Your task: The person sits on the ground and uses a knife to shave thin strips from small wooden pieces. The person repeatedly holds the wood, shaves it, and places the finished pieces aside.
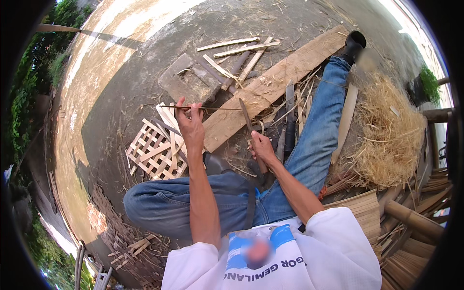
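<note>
My left hand (192, 123) pinches a thin dark strip (220, 108), seemingly bamboo, which lies roughly level and reaches right toward the knife. In my right hand (262, 146) is a long knife (245, 115), gripped by its handle with the blade pointing away from me. The strip's right end meets or nearly meets the blade; whether they touch I cannot tell. Beneath them a wide wooden plank (275, 82) runs from near my left foot up to the far right. A woven bamboo lattice (157, 150) lies left of my left forearm.
A stone block (188, 82) sits beyond my left hand, with several pale split strips (237, 48) around it. Another dark blade-like tool (290, 118) lies beside my outstretched right leg. A heap of shavings (386, 130) is at right, bamboo poles (413, 220) at lower right.
</note>
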The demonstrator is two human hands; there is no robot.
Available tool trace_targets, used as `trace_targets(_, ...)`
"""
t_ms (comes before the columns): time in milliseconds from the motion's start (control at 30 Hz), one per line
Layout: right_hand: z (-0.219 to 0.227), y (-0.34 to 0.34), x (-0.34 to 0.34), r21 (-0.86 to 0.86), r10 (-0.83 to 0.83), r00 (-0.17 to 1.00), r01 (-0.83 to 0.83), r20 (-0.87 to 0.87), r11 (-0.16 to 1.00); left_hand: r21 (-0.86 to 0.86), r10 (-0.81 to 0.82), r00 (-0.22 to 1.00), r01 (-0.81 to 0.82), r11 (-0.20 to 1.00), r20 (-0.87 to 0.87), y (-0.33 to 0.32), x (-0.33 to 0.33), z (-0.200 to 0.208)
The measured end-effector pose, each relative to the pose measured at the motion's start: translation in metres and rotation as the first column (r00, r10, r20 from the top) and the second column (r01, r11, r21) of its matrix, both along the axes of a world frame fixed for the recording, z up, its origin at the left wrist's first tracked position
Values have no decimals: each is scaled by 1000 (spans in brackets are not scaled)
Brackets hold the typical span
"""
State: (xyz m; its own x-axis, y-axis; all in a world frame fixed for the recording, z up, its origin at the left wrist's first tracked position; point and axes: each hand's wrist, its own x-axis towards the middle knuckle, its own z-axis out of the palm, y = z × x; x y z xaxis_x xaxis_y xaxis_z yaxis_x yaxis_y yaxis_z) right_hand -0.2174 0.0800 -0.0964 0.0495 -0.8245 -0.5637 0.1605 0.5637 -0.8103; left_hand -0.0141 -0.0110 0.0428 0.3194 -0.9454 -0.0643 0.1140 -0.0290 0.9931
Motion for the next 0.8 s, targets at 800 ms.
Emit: trace_targets(800, 254, -25, -12, -379, 165, 968, -82, 191, 922, -251, -160, 885, 290, 924, 437, 28, -74, 12)
